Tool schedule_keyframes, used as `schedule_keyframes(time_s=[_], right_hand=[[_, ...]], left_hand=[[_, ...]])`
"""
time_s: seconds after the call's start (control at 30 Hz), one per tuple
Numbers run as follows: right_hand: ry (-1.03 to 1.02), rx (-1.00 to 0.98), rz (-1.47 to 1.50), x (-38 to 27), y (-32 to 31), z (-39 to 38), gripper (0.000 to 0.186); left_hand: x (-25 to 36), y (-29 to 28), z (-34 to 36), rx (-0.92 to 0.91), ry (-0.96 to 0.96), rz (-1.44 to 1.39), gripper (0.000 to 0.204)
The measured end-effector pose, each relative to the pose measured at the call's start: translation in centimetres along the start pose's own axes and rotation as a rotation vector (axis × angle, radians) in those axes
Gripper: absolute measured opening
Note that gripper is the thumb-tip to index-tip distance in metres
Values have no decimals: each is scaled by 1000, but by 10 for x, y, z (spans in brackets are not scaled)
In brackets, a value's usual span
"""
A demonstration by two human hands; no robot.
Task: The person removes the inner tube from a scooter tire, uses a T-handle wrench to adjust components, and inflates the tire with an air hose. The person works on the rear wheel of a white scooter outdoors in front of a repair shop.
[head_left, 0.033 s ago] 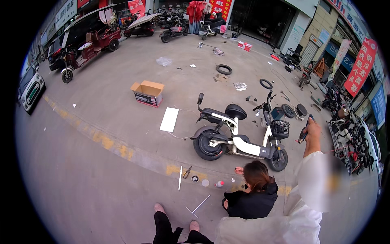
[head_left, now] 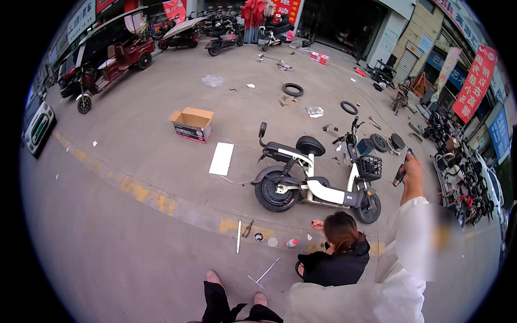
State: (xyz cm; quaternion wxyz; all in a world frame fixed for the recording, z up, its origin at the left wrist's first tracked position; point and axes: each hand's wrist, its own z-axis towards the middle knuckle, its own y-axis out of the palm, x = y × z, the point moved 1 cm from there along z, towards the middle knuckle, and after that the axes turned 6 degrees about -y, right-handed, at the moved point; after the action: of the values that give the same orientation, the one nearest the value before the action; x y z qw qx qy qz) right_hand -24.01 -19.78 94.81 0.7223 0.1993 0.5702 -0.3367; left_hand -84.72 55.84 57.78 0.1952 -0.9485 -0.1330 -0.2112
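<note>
**Raised hand holds a dark tool above the parked scooter**

Head view: nothing has shifted since the earlier frame, taken at the same instant; the arm, the scooter and the crouching person sit exactly as they did.

The right hand (head_left: 412, 164) is lifted at the end of a white-sleeved arm and is closed around a dark, slim tool (head_left: 401, 173), apparently a screwdriver or pen-like handle, its tip angled down and left toward the basket of the white-and-black electric scooter (head_left: 318, 185). The left hand does not show, so its state cannot be told.

The scooter stands upright on the concrete, likely propped so both wheels can be reached. A person in black (head_left: 336, 258) crouches just beside its front wheel, close to small parts laid along the yellow kerb line: pliers (head_left: 247, 229), a long metal rod (head_left: 239, 237) and a small bottle (head_left: 291, 243), seemingly kept within reach.

Left of the scooter lie a flat white panel (head_left: 221, 159) and an open cardboard box (head_left: 192, 124), well apart. Open pavement spreads to the left; loose tyres (head_left: 293, 89) and parked vehicles ring the far edge.
</note>
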Motion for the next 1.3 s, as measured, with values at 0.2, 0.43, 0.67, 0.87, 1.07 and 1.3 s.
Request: schedule_keyframes(time_s=[0.2,0.43,0.67,0.87,1.07,1.3], right_hand=[[27,17,-120,51,112,-14,24],[207,54,-107,201,215,-41,36],[415,249,-146,444,255,-110,29],[388,269,-333,632,260,-186,27],[215,247,-718,766,303,-237,38],[562,-307,-601,874,297,-297,28]], left_hand=[[217,-7,134,-91,93,236,38],[388,10,195,-72,104,424,37],[425,10,234,-117,-38,494,36],[539,209,365,-323,122,716,33],[573,424,506,-507,509,877,20],[520,614,562,-763,1113,1214,21]])
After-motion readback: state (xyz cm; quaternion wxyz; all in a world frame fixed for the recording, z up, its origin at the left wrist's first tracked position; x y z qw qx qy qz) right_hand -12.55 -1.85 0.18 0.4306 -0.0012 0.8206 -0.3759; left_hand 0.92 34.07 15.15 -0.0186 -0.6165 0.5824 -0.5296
